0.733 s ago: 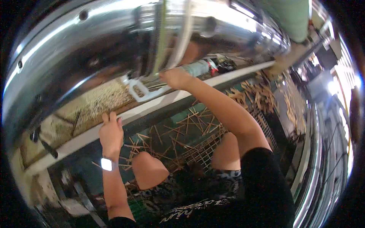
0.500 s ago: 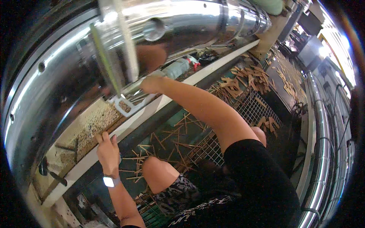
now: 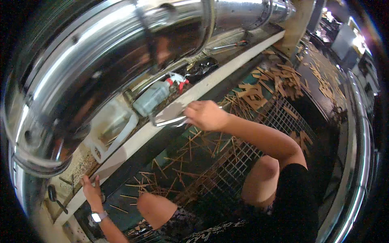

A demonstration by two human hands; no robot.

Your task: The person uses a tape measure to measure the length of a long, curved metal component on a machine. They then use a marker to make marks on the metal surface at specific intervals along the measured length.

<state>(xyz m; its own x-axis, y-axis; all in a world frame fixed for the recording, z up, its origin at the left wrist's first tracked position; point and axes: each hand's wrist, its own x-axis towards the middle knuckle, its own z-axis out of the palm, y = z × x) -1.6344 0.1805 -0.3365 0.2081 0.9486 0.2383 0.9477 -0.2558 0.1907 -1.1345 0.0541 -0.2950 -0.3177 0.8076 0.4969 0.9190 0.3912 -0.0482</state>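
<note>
My right hand (image 3: 207,115) is closed around a thin, shiny metal tool (image 3: 170,121), held over the cream beam (image 3: 225,69). Its kind is hard to make out, since my fingers cover one end. My left hand (image 3: 92,192) rests on the same beam at the lower left, its thumb and fingertips apart. Beyond the beam, a clear spray bottle (image 3: 152,97) with a red and white head lies on its side. Next to it sits a translucent plastic container (image 3: 115,121) with a handle.
A large polished metal cylinder (image 3: 117,52) spans the upper left. An orange-handled screwdriver (image 3: 231,47) and a black-handled tool (image 3: 56,198) lie on the ledge. Below are scattered thin strips (image 3: 172,172), a metal grid (image 3: 231,162) and piled brown pieces (image 3: 285,81). Metal pipes (image 3: 352,174) run along the right.
My right hand has come back from beside the spray bottle, moving right and nearer with the metal tool. My left hand sits lower left along the beam. The view has shifted.
</note>
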